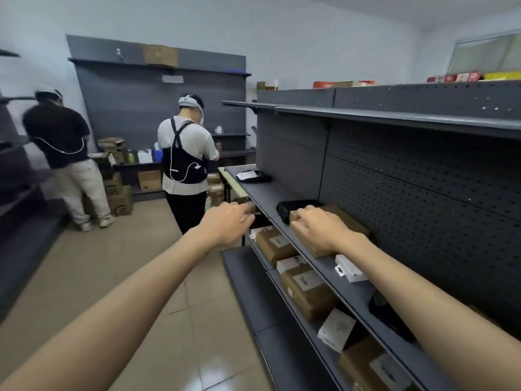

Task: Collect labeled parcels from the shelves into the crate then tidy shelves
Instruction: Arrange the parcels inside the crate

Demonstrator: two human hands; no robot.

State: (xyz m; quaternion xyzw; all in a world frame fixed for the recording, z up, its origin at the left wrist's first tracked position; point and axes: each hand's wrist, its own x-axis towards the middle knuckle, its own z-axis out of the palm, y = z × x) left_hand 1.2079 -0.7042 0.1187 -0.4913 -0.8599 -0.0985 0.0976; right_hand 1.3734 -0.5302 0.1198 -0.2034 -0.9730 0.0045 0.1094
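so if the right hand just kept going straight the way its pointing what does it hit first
Probably the black pouch lying just beyond the brown box that the right hand rests on. Its fingers point along the shelf toward it, though depth is hard to judge.

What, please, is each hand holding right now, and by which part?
The right hand grips the brown box on the shelf, fingers curled over its near-left end. The left hand seems to hold a blurred brown thing; the hold cannot be told.

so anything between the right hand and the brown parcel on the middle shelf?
Nothing visible. The right hand already rests on top of the brown parcel. A black pouch lies just beyond the parcel, not between them.
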